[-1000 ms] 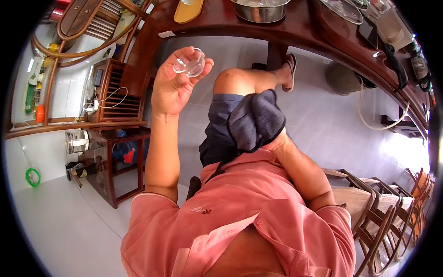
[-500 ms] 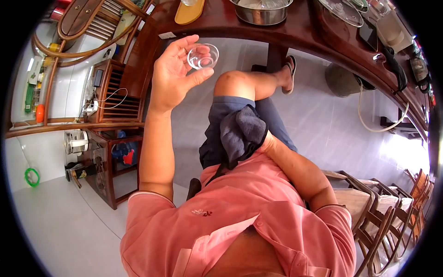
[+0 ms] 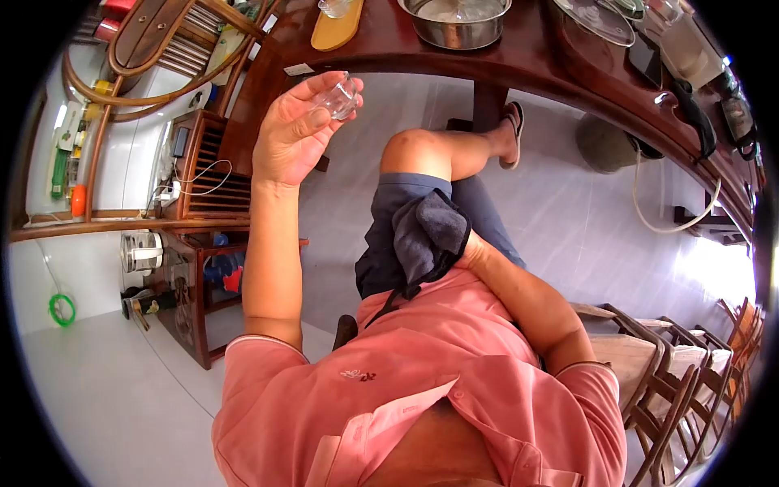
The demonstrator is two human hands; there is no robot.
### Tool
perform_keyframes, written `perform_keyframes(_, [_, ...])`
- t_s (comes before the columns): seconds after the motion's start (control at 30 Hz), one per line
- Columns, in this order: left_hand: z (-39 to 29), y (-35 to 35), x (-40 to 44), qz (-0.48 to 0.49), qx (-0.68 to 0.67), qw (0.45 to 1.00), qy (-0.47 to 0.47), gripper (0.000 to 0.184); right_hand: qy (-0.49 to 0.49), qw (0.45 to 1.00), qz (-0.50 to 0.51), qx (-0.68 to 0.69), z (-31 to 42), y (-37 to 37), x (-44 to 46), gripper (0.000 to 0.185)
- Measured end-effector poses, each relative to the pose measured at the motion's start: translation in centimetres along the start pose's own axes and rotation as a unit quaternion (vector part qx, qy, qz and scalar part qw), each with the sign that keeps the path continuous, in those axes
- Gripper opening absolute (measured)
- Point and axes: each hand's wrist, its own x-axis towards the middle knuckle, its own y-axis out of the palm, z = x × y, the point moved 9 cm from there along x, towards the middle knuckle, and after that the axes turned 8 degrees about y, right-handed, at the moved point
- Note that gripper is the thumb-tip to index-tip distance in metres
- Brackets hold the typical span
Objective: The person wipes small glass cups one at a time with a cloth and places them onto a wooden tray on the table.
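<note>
My left hand (image 3: 296,138) is raised at the upper left, with a small clear glass cup (image 3: 339,97) between its thumb and fingers, the cup tilted on its side. A dark grey cloth (image 3: 426,235) hangs bunched over my lap. My right hand (image 3: 468,250) is closed at the cloth's right edge; most of its fingers are hidden behind the fabric. The cup and the cloth are well apart.
On the dark wooden table (image 3: 373,40) stand a steel basin (image 3: 461,31) holding clear items, a yellow tray (image 3: 336,26) with a glass on it, and a glass lid (image 3: 596,18). A bucket (image 3: 604,144) sits on the floor. Wooden chairs (image 3: 629,357) line the lower right.
The cup has been turned in my left hand, first mouth up, then onto its side. My right hand and the cloth have dropped back toward my lap, away from the cup.
</note>
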Motion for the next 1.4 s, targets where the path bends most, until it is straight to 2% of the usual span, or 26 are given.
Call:
perform_keyframes(0.07, [-0.6,0.2,0.3,-0.016,0.046,0.999,0.009,0.059,-0.016,1.0,0.002,-0.019,0.2,-0.4,0.1,0.028])
perform_keyframes(0.13, [-1.3,0.3,0.6,-0.035,0.119,0.992,0.036,0.056,0.016,0.997,0.071,0.027,-0.2,-0.1,0.5,0.028])
perform_keyframes(0.2, [-1.9,0.7,0.6,-0.051,0.188,0.979,0.065,0.055,0.034,0.994,0.095,0.042,-0.6,-0.6,0.5,0.027])
perform_keyframes(0.27, [-2.3,1.3,0.6,-0.061,0.253,0.961,0.098,0.056,0.028,0.997,0.067,0.022,-0.5,-1.0,0.5,0.027])
perform_keyframes(0.37, [-1.7,1.3,0.5,-0.051,0.267,0.956,0.109,0.056,-0.007,1.0,-0.009,-0.009,-0.1,-0.4,0.0,0.027])
perform_keyframes(0.57, [-1.6,0.8,0.5,-0.053,0.324,0.933,0.15,0.05,0.006,0.999,0.013,-0.032,0.0,-0.3,0.4,0.028])
perform_keyframes(0.67, [-1.6,0.5,0.7,-0.066,0.327,0.933,0.132,0.047,0.017,1.0,-0.019,0.006,0.1,-0.4,-0.2,0.027])
perform_keyframes(0.77, [-0.3,-2.0,1.1,-0.101,0.249,0.96,0.078,0.039,0.025,0.999,-0.005,0.025,-0.4,-0.2,-0.1,0.026])
perform_keyframes(0.83, [0.7,-4.5,1.7,-0.12,0.173,0.976,0.047,0.033,0.018,0.999,0.048,0.012,-0.2,0.1,0.3,0.026])
perform_keyframes(0.9, [1.5,-7.2,2.5,-0.132,0.102,0.986,0.02,0.027,-0.005,0.999,0.043,-0.017,0.1,0.4,0.2,0.027])
perform_keyframes(0.97, [1.7,-9.8,3.9,-0.14,0.04,0.989,0.005,0.023,-0.042,0.997,-0.016,-0.069,1.0,0.8,-0.3,0.028])
perform_keyframes(1.0, [1.6,-11.0,4.6,-0.158,0.025,0.987,0.015,0.021,-0.031,0.998,-0.014,-0.055,0.8,0.7,-0.3,0.028])
perform_keyframes(1.1, [0.0,-12.7,7.0,-0.175,0.028,0.984,0.015,0.019,-0.007,1.0,-0.009,-0.014,0.3,0.4,-0.1,0.03])
perform_keyframes(1.17, [-1.0,-13.9,8.6,-0.153,0.02,0.988,0.013,0.019,-0.002,1.0,0.0,0.008,0.3,0.7,0.1,0.031])
perform_keyframes(1.27, [-2.2,-14.5,10.3,-0.132,0.032,0.991,0.018,0.021,-0.006,0.999,-0.014,-0.037,0.3,-1.4,0.3,0.032])
perform_keyframes(1.4, [-2.6,-13.9,11.1,-0.12,-0.01,0.992,0.039,0.026,0.009,0.998,0.058,0.001,-0.1,-1.6,0.9,0.031])
